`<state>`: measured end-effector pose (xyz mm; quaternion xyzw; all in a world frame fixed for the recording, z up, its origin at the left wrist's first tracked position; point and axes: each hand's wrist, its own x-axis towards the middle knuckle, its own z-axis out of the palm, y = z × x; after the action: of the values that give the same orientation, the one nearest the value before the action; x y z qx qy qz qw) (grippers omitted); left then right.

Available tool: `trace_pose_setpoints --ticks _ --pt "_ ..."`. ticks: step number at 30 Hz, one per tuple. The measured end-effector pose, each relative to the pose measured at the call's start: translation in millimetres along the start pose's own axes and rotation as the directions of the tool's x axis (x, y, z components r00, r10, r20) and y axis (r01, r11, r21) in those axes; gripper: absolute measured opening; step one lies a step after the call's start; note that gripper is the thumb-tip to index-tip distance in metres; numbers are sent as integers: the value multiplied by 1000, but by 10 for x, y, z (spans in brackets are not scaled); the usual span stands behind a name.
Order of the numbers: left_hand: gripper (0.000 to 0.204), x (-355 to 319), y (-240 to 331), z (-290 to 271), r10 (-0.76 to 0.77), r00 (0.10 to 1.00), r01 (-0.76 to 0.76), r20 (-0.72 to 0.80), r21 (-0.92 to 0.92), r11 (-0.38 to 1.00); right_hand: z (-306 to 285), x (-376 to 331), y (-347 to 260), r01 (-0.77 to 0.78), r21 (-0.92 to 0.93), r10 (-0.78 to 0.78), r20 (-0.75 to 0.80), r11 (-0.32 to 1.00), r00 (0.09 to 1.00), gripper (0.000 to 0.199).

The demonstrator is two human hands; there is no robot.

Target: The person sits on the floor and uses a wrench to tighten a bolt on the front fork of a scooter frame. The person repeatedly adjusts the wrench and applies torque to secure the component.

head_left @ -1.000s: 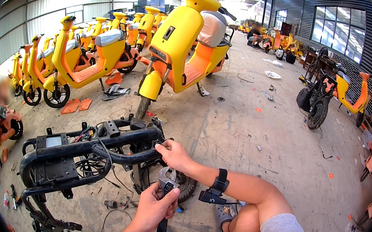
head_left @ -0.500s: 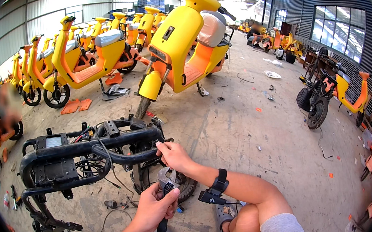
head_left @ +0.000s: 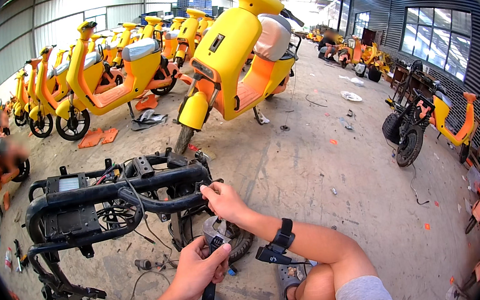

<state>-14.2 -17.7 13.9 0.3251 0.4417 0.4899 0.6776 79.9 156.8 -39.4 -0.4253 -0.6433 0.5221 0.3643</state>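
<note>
A pale rectangular label (head_left: 68, 184) — flat atop the stripped black frame (head_left: 109, 193).

On my feed both forearms are bare, no sleeves. My left hand (head_left: 197, 268) has a black band strapped at the wrist. My right hand (head_left: 225, 201) wears a black wrist strap (head_left: 285, 234) with a small black clip-on device hanging off it. Grey shorts (head_left: 363, 296) cover my thigh, and I'm in dark sandals (head_left: 287, 278).

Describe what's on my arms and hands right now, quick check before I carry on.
Both hands are bare, no gloves or sleeves. The left hand has a black strap at its wrist. The right hand has a black wristband with a small black device clipped beneath it.
</note>
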Motion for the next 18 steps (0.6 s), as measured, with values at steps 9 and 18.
trace_pose_setpoints --ticks 9,18 --pt "18 3 -7 -6 3 1000 -3 -7 9 1000 -4 -45 -85 -38 37 37 23 999 999 37" --pt "18 1 -3 -1 7 1000 -6 -5 11 1000 -10 -33 -68 -29 20 29 13 999 1000 35"
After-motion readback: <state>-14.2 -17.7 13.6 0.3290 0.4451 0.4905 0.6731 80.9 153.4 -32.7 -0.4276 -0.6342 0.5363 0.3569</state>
